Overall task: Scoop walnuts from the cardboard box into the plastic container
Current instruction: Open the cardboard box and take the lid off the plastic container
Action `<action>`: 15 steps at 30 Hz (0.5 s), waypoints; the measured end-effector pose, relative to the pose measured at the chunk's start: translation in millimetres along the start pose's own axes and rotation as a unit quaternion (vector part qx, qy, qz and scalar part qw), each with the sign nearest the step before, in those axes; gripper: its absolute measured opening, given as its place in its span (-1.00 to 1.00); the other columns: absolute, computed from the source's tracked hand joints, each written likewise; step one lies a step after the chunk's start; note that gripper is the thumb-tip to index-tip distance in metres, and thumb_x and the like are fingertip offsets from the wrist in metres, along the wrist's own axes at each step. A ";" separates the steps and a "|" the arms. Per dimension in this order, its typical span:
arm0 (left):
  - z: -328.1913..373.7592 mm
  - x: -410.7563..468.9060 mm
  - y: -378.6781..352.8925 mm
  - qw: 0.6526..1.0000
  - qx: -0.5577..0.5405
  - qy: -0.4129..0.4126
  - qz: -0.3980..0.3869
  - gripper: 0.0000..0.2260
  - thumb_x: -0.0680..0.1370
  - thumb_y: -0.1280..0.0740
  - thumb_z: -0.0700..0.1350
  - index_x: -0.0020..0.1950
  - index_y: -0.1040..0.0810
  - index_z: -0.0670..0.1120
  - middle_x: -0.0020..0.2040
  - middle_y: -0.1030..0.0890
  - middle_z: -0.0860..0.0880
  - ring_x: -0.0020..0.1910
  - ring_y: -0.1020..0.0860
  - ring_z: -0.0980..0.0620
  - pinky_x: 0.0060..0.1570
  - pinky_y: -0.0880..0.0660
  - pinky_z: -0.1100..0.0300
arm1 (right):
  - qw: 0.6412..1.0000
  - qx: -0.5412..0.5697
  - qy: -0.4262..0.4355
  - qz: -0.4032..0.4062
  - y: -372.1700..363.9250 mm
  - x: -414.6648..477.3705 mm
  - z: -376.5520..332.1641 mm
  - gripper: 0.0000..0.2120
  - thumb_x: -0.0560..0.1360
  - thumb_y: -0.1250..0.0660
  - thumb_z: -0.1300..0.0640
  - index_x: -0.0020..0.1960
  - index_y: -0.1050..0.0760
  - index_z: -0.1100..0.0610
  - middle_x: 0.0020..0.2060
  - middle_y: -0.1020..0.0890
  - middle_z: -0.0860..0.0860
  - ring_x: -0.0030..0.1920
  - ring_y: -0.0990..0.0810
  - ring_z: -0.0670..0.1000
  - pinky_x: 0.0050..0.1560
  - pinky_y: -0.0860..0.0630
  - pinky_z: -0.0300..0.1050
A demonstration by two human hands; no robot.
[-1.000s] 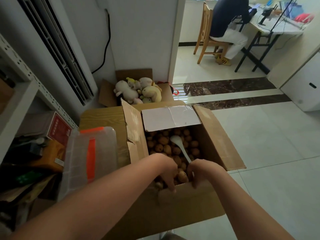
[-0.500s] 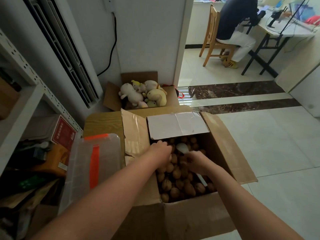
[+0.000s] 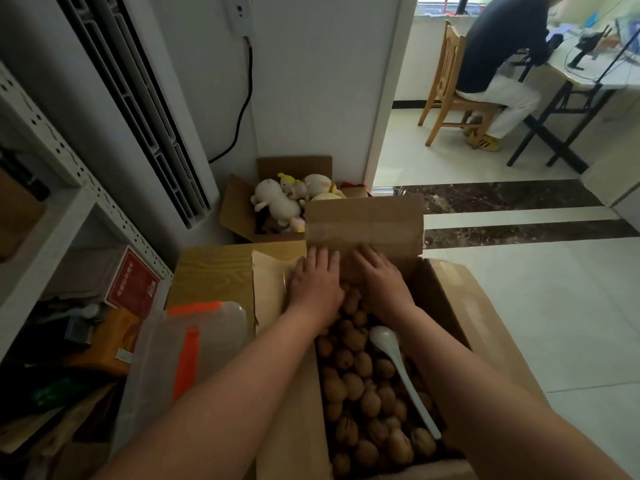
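An open cardboard box (image 3: 464, 317) in front of me is full of brown walnuts (image 3: 360, 393). A white plastic spoon (image 3: 398, 365) lies loose on the nuts, bowl toward the far side. My left hand (image 3: 317, 282) and my right hand (image 3: 379, 275) press with straight fingers against the base of the far flap (image 3: 363, 223), which stands upright. A clear plastic container (image 3: 180, 362) with an orange-trimmed lid stands to the left of the box.
A metal shelf (image 3: 86, 199) with boxes and clutter runs along the left. Behind the walnut box, a smaller carton holds plush toys (image 3: 287, 199). A wooden board (image 3: 211, 271) lies under the container. At the far right, a person (image 3: 495, 53) sits on a chair at a desk.
Both hands moved from the near edge of the box across the walnuts to the far flap. The far flap went from folded inward to upright. The spoon now lies uncovered.
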State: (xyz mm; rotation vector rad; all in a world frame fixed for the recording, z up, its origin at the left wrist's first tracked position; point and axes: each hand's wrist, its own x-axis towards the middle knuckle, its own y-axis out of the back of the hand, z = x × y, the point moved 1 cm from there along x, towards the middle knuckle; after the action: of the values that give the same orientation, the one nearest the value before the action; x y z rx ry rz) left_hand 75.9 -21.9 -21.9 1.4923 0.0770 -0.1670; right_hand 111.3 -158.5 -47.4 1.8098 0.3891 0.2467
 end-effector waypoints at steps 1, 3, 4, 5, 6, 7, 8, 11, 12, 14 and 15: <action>-3.3 5.8 -2.3 1.000 0.007 0.001 -0.006 -0.43 0.63 -0.10 0.01 0.57 0.04 -0.10 0.57 -0.04 -0.12 0.54 0.00 -0.14 0.48 0.01 -0.03 | 1.000 -0.016 -0.003 -0.012 -2.6 6.5 0.2 -0.41 0.54 -0.22 0.17 0.52 -0.10 0.09 0.53 -0.07 0.09 0.53 -0.01 0.11 0.44 -0.10 0.04; -10.6 15.1 -8.0 1.000 0.006 0.005 -0.019 -0.44 0.62 -0.11 0.00 0.56 -0.02 -0.12 0.54 -0.13 -0.13 0.52 -0.07 -0.14 0.48 -0.03 -0.02 | 0.999 -0.038 -0.008 -0.026 -7.0 15.7 -0.2 -0.44 0.54 -0.20 0.17 0.50 -0.13 0.08 0.51 -0.14 0.08 0.52 -0.06 0.09 0.46 -0.06 0.02; -13.9 18.2 -10.5 1.000 0.004 0.005 -0.026 -0.46 0.62 -0.12 0.00 0.55 -0.06 -0.12 0.52 -0.18 -0.12 0.50 -0.12 -0.14 0.48 -0.05 -0.01 | 0.999 -0.045 -0.012 -0.027 -8.5 18.4 -0.2 -0.46 0.54 -0.19 0.17 0.49 -0.16 0.08 0.49 -0.20 0.08 0.50 -0.11 0.09 0.46 -0.07 0.02; -16.2 20.1 -12.3 1.000 0.004 0.002 -0.030 -0.47 0.61 -0.12 0.00 0.54 -0.10 -0.12 0.50 -0.22 -0.12 0.48 -0.16 -0.13 0.47 -0.08 -0.01 | 0.998 -0.051 -0.017 -0.024 -9.1 20.2 -0.7 -0.49 0.54 -0.19 0.18 0.47 -0.19 0.07 0.45 -0.28 0.08 0.47 -0.17 0.09 0.46 -0.08 0.03; -17.4 21.3 -13.8 0.999 0.007 -0.002 -0.033 -0.48 0.61 -0.12 -0.01 0.54 -0.12 -0.12 0.49 -0.24 -0.11 0.47 -0.19 -0.12 0.46 -0.10 -0.01 | 0.998 -0.054 -0.025 -0.017 -9.4 21.0 -1.4 -0.52 0.54 -0.18 0.18 0.45 -0.23 0.06 0.41 -0.34 0.07 0.44 -0.23 0.10 0.45 -0.09 0.03; -18.1 21.7 -14.7 0.999 0.008 -0.005 -0.032 -0.49 0.61 -0.12 -0.01 0.53 -0.12 -0.11 0.49 -0.24 -0.12 0.46 -0.20 -0.11 0.45 -0.10 -0.01 | 0.998 -0.054 -0.033 -0.007 -9.6 21.8 -1.9 -0.57 0.54 -0.18 0.18 0.41 -0.28 0.05 0.36 -0.39 0.05 0.41 -0.27 0.10 0.44 -0.11 0.02; -18.5 21.9 -15.4 1.000 0.006 -0.008 -0.030 -0.49 0.61 -0.13 -0.01 0.53 -0.13 -0.10 0.49 -0.24 -0.11 0.46 -0.20 -0.11 0.45 -0.09 -0.01 | 0.998 -0.049 -0.044 0.001 -9.4 22.4 -3.2 -0.62 0.55 -0.17 0.18 0.36 -0.34 0.04 0.32 -0.42 0.04 0.38 -0.30 0.09 0.41 -0.13 0.02; -20.3 18.9 -17.7 1.000 -0.002 -0.014 -0.017 -0.49 0.61 -0.13 -0.02 0.53 -0.13 -0.10 0.49 -0.25 -0.11 0.47 -0.19 -0.10 0.47 -0.03 0.00 | 0.996 -0.018 -0.086 0.004 -8.5 26.3 -6.7 -0.74 0.55 -0.17 0.16 0.22 -0.45 0.02 0.23 -0.48 0.02 0.31 -0.35 0.10 0.32 -0.17 0.02; -21.5 16.5 -18.7 1.000 -0.003 -0.017 -0.016 -0.48 0.61 -0.13 -0.02 0.54 -0.11 -0.10 0.50 -0.23 -0.11 0.49 -0.16 -0.10 0.48 0.03 0.00 | 0.995 -0.013 -0.096 -0.004 -8.0 28.0 -7.0 -0.75 0.55 -0.18 0.16 0.20 -0.46 0.02 0.21 -0.49 0.02 0.30 -0.36 0.10 0.31 -0.17 0.03; -23.6 10.5 -21.1 1.000 0.008 -0.022 -0.012 -0.45 0.61 -0.12 -0.02 0.56 -0.04 -0.09 0.53 -0.16 -0.12 0.53 -0.05 -0.12 0.48 0.15 0.00 | 0.994 -0.014 -0.108 -0.022 -5.4 30.9 -7.4 -0.76 0.54 -0.19 0.16 0.18 -0.46 0.03 0.20 -0.49 0.03 0.30 -0.35 0.10 0.31 -0.16 0.03; -24.2 6.5 -22.7 1.000 0.014 -0.019 -0.007 -0.44 0.61 -0.12 -0.01 0.57 -0.02 -0.09 0.55 -0.12 -0.12 0.54 0.00 -0.13 0.48 0.19 0.00 | 0.993 -0.017 -0.112 -0.033 -3.8 31.7 -8.1 -0.75 0.53 -0.19 0.16 0.19 -0.45 0.04 0.20 -0.48 0.04 0.30 -0.35 0.11 0.31 -0.15 0.04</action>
State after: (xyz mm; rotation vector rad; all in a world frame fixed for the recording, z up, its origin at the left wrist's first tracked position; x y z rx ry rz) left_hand 80.0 0.2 -47.1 1.5163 0.0545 -0.2083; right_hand 137.0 -138.1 -50.0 1.7648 0.2842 0.0033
